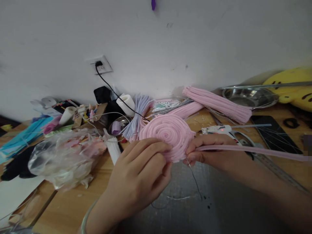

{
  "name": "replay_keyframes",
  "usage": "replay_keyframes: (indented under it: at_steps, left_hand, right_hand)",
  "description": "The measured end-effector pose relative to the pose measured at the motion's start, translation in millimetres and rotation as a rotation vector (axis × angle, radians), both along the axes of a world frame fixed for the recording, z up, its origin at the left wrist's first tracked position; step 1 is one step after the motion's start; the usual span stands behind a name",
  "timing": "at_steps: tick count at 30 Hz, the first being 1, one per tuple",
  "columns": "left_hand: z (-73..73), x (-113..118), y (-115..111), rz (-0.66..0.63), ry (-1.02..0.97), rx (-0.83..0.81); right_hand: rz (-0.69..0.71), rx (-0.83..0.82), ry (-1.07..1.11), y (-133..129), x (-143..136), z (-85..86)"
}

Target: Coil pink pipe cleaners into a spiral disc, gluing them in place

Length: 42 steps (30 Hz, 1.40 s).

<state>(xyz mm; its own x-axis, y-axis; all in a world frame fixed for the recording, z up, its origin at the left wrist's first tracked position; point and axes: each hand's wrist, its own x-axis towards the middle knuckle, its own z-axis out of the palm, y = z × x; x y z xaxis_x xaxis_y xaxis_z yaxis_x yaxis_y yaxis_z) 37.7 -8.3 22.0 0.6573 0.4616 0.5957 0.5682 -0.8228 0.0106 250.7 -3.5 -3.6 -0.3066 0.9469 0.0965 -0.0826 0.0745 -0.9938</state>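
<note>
Spiral disc (168, 135): pale pink, coiled pattern. Plush toy (290, 87): yellow, black marks. Wood counter (97, 191): light brown.

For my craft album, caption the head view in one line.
Two bare hands hold a pink spiral disc above a cluttered wooden table, a loose pink strand trailing right.

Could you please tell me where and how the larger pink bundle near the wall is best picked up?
I would grip the larger pink bundle around its middle, from above, fingers across its width: it lies slantwise, long and narrow, with its middle uncovered.
</note>
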Motion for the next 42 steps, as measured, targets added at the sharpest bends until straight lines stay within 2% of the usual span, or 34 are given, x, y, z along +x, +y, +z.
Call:
replay_keyframes:
  at_steps: [5,19,30,37,42]
  left_hand:
    - [-0.1,1.5,-0.2,-0.02,-0.011,-0.015]
    - [-1.7,1.3,2.4,-0.038,-0.017,0.008]
    - [-6.2,-0.4,4.9,-0.06,-0.028,0.025]
    - [-5.6,-1.3,8.8,-0.095,-0.034,0.012]
    - [-6.5,-3.2,9.2,-0.107,-0.052,-0.004]
  right_hand:
    - [0.019,0.03,0.044,0.1,-0.9,-3.9]
    - [-0.019,-0.041,0.151,-3.1,-5.8,-6.7]
    - [-0.062,0.136,0.043,-2.4,-5.6,-10.8]
    - [-0.053,0.173,0.009,-1.9,-3.4,-4.6]
    - [-0.041,0.139,0.007,-0.9,-3.6,-4.5]
